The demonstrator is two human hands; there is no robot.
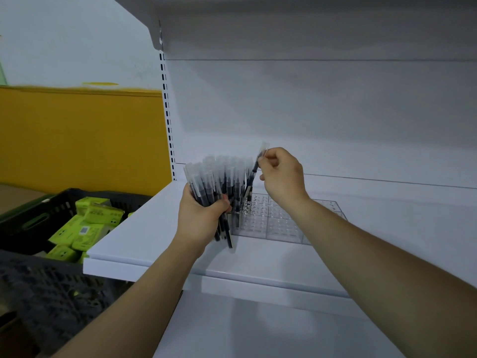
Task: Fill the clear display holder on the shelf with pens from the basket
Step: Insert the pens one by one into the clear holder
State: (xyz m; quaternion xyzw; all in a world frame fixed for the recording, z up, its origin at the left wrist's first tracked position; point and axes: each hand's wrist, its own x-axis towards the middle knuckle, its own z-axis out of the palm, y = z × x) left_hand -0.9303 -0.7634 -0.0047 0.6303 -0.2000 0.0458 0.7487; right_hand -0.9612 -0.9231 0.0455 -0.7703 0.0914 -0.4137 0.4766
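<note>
A clear display holder (pixel 278 223) with a grid of round holes lies on the white shelf (pixel 144 236). Several black pens with clear caps stand in its left part (pixel 241 187). My left hand (pixel 201 215) grips a thick bundle of the same pens (pixel 204 184), fanned upward just left of the holder. My right hand (pixel 281 174) pinches the capped top of a single pen (pixel 254 171), which slants down into the holder's left side. The dark basket (pixel 38 218) stands at the lower left, beside the shelf.
The basket holds several lime-green packets (pixel 85 228). A second dark crate (pixel 46 293) sits in front of it. A slotted upright (pixel 167 120) marks the shelf's left edge, with a yellow wall (pixel 77 138) beyond. Another shelf hangs overhead (pixel 309 24).
</note>
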